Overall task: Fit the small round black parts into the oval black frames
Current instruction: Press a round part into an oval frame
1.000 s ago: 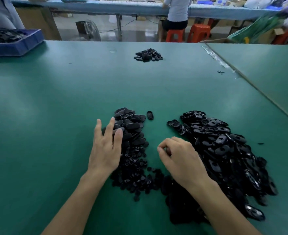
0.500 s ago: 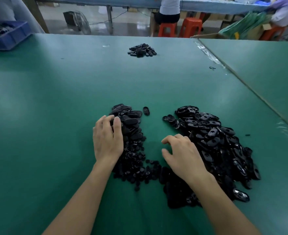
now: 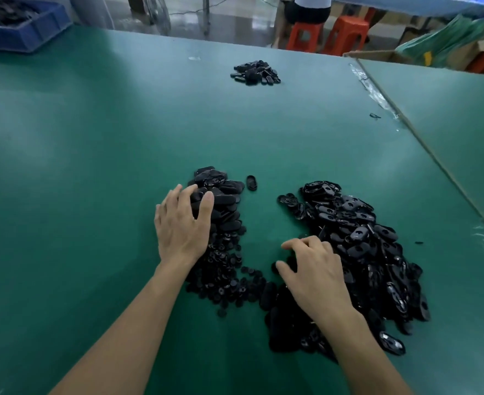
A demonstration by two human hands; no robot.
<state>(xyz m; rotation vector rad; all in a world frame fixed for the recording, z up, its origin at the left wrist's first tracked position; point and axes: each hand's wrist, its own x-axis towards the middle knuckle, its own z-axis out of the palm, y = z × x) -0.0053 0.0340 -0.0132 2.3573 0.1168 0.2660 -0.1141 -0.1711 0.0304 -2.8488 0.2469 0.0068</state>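
Observation:
Two black heaps lie on the green table (image 3: 92, 166). The left heap has smooth oval pieces (image 3: 226, 202) at its far end and small round parts (image 3: 223, 276) at its near end. The right heap is made of oval frames with holes (image 3: 360, 238). My left hand (image 3: 182, 226) lies on the left heap, its fingers curled over an oval piece at the top. My right hand (image 3: 313, 270) hovers at the inner edge of the right heap with bent, spread fingers whose tips touch the table. I see nothing in it.
A single oval piece (image 3: 251, 182) lies beside the left heap, and a small heap of oval pieces (image 3: 255, 72) sits far across the table. A blue tray (image 3: 24, 35) stands far left. A second table (image 3: 448, 124) adjoins on the right. Orange stools (image 3: 344, 32) and a seated person are behind.
My left hand went from flat with straight fingers to curled over the oval pieces. My right hand opened from a loose fist and moved towards the frames heap. My head tilted down.

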